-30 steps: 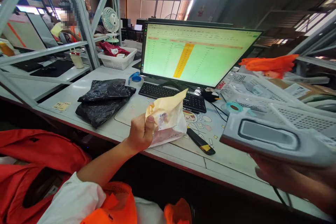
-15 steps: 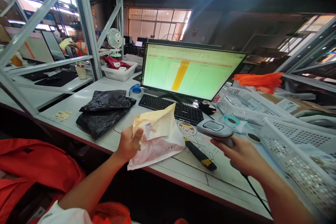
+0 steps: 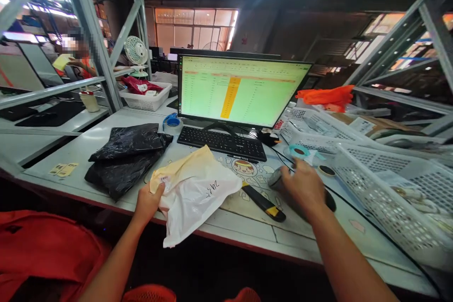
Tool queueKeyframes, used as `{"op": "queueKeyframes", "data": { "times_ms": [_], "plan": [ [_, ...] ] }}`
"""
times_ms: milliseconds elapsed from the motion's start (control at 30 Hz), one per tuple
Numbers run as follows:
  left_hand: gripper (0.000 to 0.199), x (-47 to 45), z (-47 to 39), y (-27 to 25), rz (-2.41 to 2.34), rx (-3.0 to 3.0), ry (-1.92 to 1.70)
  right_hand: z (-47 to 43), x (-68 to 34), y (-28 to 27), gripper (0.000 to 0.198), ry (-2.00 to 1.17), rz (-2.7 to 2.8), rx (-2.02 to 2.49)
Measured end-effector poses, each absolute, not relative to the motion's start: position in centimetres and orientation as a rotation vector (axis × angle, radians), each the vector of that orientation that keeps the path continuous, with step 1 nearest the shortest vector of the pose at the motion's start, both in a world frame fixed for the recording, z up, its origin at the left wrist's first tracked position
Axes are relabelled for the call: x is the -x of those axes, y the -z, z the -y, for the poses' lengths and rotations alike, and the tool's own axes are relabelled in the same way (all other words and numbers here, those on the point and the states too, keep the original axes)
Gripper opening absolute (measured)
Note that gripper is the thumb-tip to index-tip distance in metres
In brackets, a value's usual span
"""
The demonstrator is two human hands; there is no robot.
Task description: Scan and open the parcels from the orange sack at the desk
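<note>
A soft mailer bag (image 3: pixel 201 188), white with a yellowish upper part and handwritten marks, hangs partly over the table's front edge. My left hand (image 3: pixel 148 203) pinches its left corner, beside a small printed label. Low over the table at the right, my right hand (image 3: pixel 306 191) is closed from above on a grey barcode scanner (image 3: pixel 276 179). Motion blurs the scanner, and the hand hides much of it. Between both hands lies a black and yellow utility knife (image 3: pixel 264 203). Two folded black plastic bags (image 3: pixel 129 155) rest left of the mailer.
A keyboard (image 3: pixel 222 144) and a lit monitor (image 3: pixel 240 89) stand behind. Perforated white baskets (image 3: pixel 368 198) line the right side, near tape rolls (image 3: pixel 299 151). Blue tape (image 3: pixel 172 122) sits by the keyboard. A black cable (image 3: pixel 382 236) crosses the right side. Another person (image 3: pixel 79 56) works beyond the metal frame.
My right hand has turned over and lowered the scanner toward the tabletop. The mailer has swung lower and flatter in my left hand, showing more of its white side. The view has shifted right.
</note>
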State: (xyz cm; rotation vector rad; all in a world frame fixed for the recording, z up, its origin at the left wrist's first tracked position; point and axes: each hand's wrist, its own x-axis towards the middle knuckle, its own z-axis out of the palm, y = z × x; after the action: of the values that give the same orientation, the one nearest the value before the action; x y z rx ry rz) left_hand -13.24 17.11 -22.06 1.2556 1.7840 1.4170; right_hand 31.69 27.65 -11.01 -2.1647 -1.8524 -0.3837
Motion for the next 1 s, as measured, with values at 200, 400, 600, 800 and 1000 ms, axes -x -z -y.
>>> {"op": "queueKeyframes", "data": {
  "times_ms": [200, 400, 600, 800, 1000],
  "plan": [
    [0.056, 13.5, -17.3, 21.9, -1.920, -1.270, -1.308, -34.5, -24.7, 11.6, 0.057, -0.061, 2.218, 2.120],
    [0.059, 13.4, -17.3, 21.6, -1.884, -1.267, -1.356, -37.3, -22.5, 13.6, 0.055, -0.162, 2.266, 2.109],
    [0.064, 13.8, -16.6, 21.8, -1.682, -1.209, -1.507, -36.6, -21.9, 11.6, 0.055, -0.294, 2.252, 1.961],
    [0.068, 14.4, -16.3, 22.6, -1.382, -1.061, -1.586, -32.6, -18.0, 9.6, 0.104, -0.980, 2.255, 1.266],
    [0.059, 14.8, -13.9, 20.6, -1.489, -1.029, -1.618, -27.4, -16.4, 9.9, 0.111, -1.492, 2.183, 1.216]
  ]
}}
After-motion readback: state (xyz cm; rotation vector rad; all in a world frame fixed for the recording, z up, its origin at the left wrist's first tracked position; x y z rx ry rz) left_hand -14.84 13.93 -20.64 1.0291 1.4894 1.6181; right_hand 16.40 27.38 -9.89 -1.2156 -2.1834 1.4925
